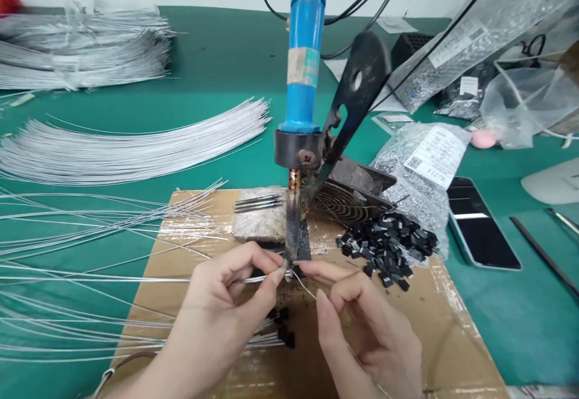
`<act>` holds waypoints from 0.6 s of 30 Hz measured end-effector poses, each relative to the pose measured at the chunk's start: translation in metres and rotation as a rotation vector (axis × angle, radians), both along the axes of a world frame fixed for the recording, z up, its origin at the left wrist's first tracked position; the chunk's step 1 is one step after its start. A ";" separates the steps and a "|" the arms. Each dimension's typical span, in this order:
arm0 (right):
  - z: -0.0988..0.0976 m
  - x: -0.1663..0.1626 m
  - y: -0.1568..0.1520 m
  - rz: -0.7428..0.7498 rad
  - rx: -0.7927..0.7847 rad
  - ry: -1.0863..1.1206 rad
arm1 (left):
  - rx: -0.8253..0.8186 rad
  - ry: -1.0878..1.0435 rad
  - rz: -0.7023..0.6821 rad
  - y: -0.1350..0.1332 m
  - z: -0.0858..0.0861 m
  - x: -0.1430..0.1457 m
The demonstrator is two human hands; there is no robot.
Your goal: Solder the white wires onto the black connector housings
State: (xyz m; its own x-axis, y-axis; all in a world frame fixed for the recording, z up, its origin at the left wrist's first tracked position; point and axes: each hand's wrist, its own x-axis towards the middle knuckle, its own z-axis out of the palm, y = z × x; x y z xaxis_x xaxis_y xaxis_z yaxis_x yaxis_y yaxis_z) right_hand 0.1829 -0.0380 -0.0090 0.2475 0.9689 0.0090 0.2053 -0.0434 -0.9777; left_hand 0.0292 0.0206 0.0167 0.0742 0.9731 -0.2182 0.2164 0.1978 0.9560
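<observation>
My left hand (pixel 221 308) pinches thin white wires (pixel 149 279) between thumb and forefinger, their ends right at the tip of the soldering iron (pixel 293 236). The iron, with its blue handle, points straight down in a black clamp. A fine strand of solder wire (pixel 305 285) runs from just beside the tip into my right hand (pixel 371 326), whose fingers are closed round it, the forefinger reaching close to the tip. The exact joint is partly hidden by my left fingertips. Below lie finished-looking wires with black connectors (pixel 284 329) on their ends.
Loose black connectors (pixel 389 245) are heaped on the cardboard (pixel 434 326) to the right, before a black fan (pixel 348 200). White wire bundles (pixel 136 149) fill the left. A phone (pixel 482 224) and plastic bags (pixel 420 158) lie right. The hot iron stands between my hands.
</observation>
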 end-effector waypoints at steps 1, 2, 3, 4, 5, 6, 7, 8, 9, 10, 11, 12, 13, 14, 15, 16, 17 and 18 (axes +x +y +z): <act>0.001 -0.001 0.000 -0.003 0.001 -0.006 | 0.009 -0.001 0.002 0.000 0.000 0.000; 0.002 -0.001 0.001 -0.007 0.005 -0.012 | 0.013 -0.002 0.003 0.000 0.000 0.000; 0.003 -0.001 0.001 -0.011 0.008 -0.016 | 0.015 -0.002 0.005 -0.001 -0.001 0.000; 0.003 -0.002 0.002 -0.013 0.010 -0.016 | 0.018 -0.002 0.004 -0.001 -0.001 -0.001; 0.003 -0.002 0.003 -0.013 0.011 -0.015 | 0.018 -0.001 0.003 -0.001 -0.002 -0.001; 0.003 -0.002 0.004 -0.012 0.015 -0.012 | 0.019 0.000 0.002 -0.001 -0.002 -0.002; 0.002 -0.001 0.004 -0.011 0.020 -0.011 | 0.020 0.002 0.003 0.000 -0.002 -0.002; 0.002 -0.001 0.005 -0.012 0.027 -0.013 | 0.018 0.004 0.002 0.001 -0.002 -0.002; 0.002 -0.001 0.006 -0.014 0.035 -0.016 | 0.021 0.005 0.000 0.001 -0.001 -0.002; 0.002 -0.001 0.006 -0.018 0.040 -0.017 | 0.027 0.006 0.000 0.002 0.000 -0.001; 0.002 -0.001 0.007 -0.021 0.042 -0.015 | 0.034 0.008 0.001 0.003 0.001 -0.001; 0.002 -0.001 0.007 -0.023 0.042 -0.009 | 0.044 0.011 0.000 0.003 0.002 -0.001; 0.003 -0.001 0.008 -0.021 0.041 -0.001 | 0.050 0.012 -0.001 0.003 0.004 -0.001; 0.003 -0.001 0.008 -0.016 0.042 0.006 | 0.056 0.012 -0.002 0.003 0.004 -0.001; 0.003 -0.001 0.008 -0.014 0.045 0.009 | 0.055 0.012 -0.004 0.003 0.005 -0.001; 0.003 -0.001 0.008 -0.014 0.049 0.006 | 0.052 0.011 -0.005 0.003 0.006 -0.001; 0.003 -0.001 0.008 -0.019 0.051 0.002 | 0.049 0.009 -0.005 0.003 0.006 -0.002; 0.003 -0.001 0.008 -0.028 0.052 0.001 | 0.046 0.008 -0.003 0.002 0.006 -0.002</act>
State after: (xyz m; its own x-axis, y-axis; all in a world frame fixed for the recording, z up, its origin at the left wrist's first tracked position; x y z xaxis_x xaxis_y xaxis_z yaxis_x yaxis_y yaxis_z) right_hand 0.1819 -0.0300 -0.0064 0.2746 0.9598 0.0591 0.2041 0.0019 -0.9789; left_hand 0.0272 0.0230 0.0225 0.0751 0.9819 -0.1741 0.2245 0.1534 0.9623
